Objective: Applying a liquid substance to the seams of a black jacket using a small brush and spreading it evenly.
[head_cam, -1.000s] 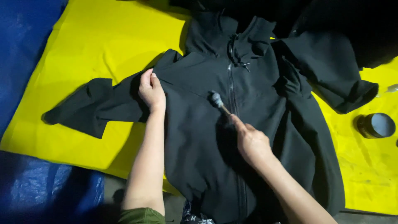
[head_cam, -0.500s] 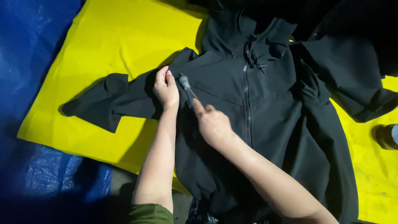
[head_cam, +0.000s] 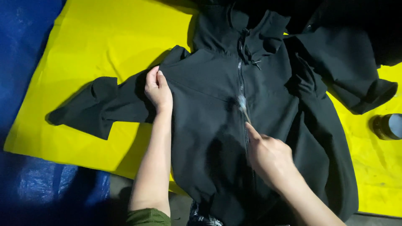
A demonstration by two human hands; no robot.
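Head view: along the left edge and lower left of the frame lies a crinkled blue plastic tarp, dark in the low light. Over it, filling the upper left and running across to the right edge, is a bright yellow sheet, creased in places and scuffed with dark marks at the lower right. A strip of grey floor shows at the bottom centre, between the tarp and the sheet.

Spread front-up on the yellow sheet, from the middle of the frame to the right, is a black zip-up hooded jacket. One sleeve stretches out to the left of centre, the other folds back at the upper right, and the zipper runs down the middle with the hood at the top.

The left hand, left of centre, presses on the jacket where sleeve meets shoulder, fingers curled together and pinching the cloth there. The right hand, lower right of centre, is closed around the handle of a small brush-like tool, whose pale, motion-blurred head sits on the zipper line at mid chest; its exact kind cannot be made out.

At the right edge, on the sheet and well apart from the jacket's body, stands a dark round tin with a pale top.
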